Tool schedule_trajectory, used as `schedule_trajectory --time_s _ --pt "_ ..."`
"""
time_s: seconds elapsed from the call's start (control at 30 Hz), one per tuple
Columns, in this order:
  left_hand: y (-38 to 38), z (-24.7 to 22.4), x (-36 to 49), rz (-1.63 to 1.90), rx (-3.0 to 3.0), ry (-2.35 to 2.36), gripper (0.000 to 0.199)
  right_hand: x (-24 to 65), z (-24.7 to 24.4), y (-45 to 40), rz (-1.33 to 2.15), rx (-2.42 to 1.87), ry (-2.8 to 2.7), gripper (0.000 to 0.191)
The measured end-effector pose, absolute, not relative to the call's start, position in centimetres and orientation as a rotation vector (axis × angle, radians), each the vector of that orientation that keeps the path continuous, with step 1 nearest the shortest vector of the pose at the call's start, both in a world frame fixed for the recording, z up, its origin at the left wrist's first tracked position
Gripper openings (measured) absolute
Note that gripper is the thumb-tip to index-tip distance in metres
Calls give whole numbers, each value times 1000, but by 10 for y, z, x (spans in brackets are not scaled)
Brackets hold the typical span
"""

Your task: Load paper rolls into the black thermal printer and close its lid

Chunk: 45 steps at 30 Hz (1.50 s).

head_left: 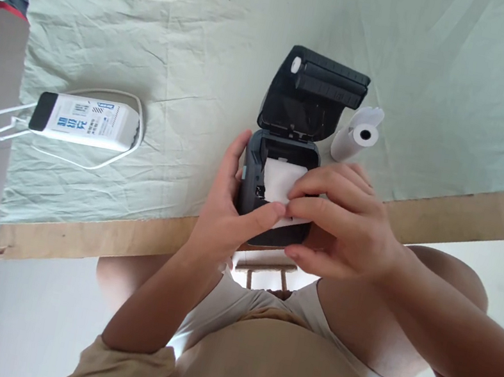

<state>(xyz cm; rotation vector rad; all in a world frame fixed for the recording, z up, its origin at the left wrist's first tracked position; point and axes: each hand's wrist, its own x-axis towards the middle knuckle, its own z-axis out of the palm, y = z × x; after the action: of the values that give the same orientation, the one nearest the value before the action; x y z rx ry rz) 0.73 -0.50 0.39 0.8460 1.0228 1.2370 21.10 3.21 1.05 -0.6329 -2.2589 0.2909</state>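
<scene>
A small black thermal printer (246,194) sits near the table's front edge with its lid (280,99) tipped back open. White paper (278,177) from a roll lies inside its compartment, and a strip of it reaches over the front lip. My left hand (233,211) wraps round the printer's left side, thumb across the front touching the paper. From the right, my right hand (348,222) holds the paper between bent fingers, its thumb low by the printer's front corner. Part of the compartment is hidden under these fingers.
Just behind my right hand stands another white paper roll (351,138) with a loose end. A white power bank or charger (91,121) with white cables lies at the left. Pale green cloth (196,62) covers the table, with a wooden edge (92,237) in front.
</scene>
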Motion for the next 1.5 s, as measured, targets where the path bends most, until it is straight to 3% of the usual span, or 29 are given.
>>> schedule_trajectory --time_s 0.1,0.23,0.33,0.57,0.63,0.7,0.77,0.9,1.2,1.37,1.5 --pt "-5 14 9 1129 755 1117 100 213 10 34 277 -715 -2066 9" --pt "-3 20 11 1126 767 1160 111 216 15 40 326 -941 -1831 34" --pt "-3 20 13 1146 800 1164 101 218 20 40 553 -1076 -1821 47" --pt "-5 28 14 1108 729 1207 103 221 20 31 734 -1029 -1714 15" --pt "-5 27 14 1137 725 1183 104 220 17 32 808 -1061 -1774 18" --pt "-6 25 16 1175 705 1161 94 219 15 34 904 -1109 -1821 31" --pt "-6 23 17 1164 667 1171 69 218 15 38 1003 -1138 -1833 41" --pt "-6 24 19 1110 620 1213 37 218 16 43 1085 -1159 -1870 51" --pt "1 21 22 1216 521 1111 25 217 12 41 969 -1130 -1968 47" --pt "7 19 25 1328 398 1119 14 222 4 39 983 -1037 -1937 34" --pt "9 18 24 1344 438 1139 20 224 -3 37 1021 -976 -1862 35"
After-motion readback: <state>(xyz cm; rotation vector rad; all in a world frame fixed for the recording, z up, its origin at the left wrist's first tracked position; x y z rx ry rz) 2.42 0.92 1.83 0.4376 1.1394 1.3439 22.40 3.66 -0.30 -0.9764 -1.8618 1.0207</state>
